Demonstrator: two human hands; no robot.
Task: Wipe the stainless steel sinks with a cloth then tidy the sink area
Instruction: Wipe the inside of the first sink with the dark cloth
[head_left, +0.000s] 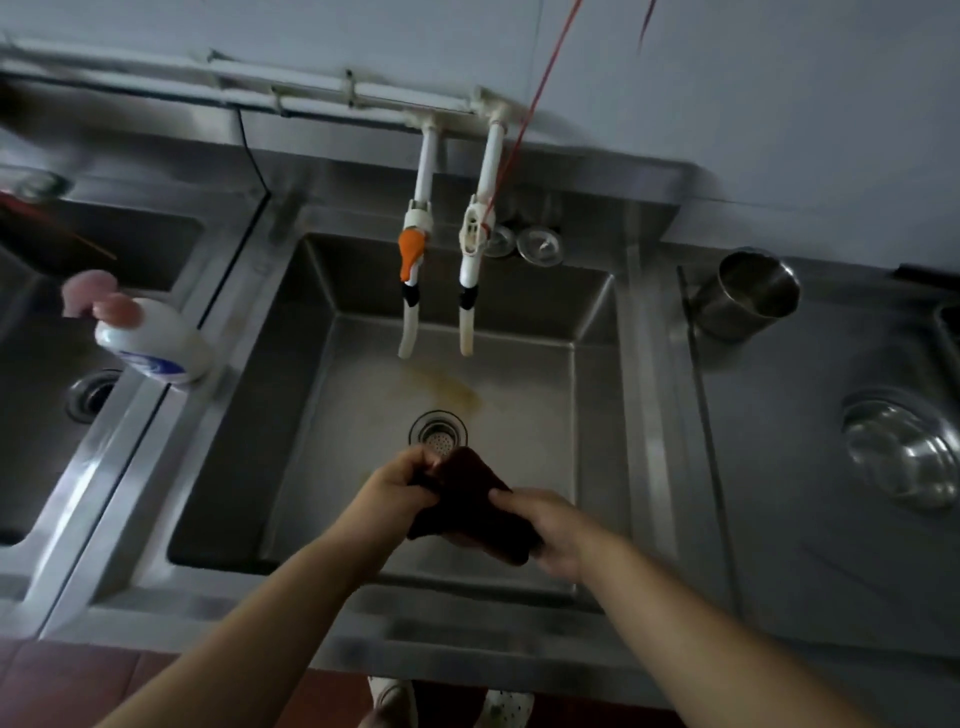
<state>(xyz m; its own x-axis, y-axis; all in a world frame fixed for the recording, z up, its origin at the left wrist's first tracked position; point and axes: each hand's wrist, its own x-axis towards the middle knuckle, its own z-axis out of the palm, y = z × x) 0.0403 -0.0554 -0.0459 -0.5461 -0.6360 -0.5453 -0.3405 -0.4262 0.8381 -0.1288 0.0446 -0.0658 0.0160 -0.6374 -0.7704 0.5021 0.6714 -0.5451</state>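
Plainly from the head view: both hands over the middle sink (291, 415), clamped on one dark cloth (467, 499). Left hand (397, 486) pinching the upper corner at about 11 o'clock of the cloth, fingers curled round the fabric; right hand (553, 530) gripping the lower edge at about 4 o'clock. Held bunched between them just above the drain strainer (438, 435), probably to wring or refold it over the basin so drips land inside. Yellowish stain (447, 387) on the basin floor at 12 o'clock from the strainer, below the two taps (413, 291), likely where the wiping matters most. White bottle with pink pump (150, 343) standing on the divider at 9 o'clock, within easy reach. Steel cup (748, 293) at 2 o'clock and steel bowl (906, 452) at 3 o'clock on the counter, probably left for the tidying.
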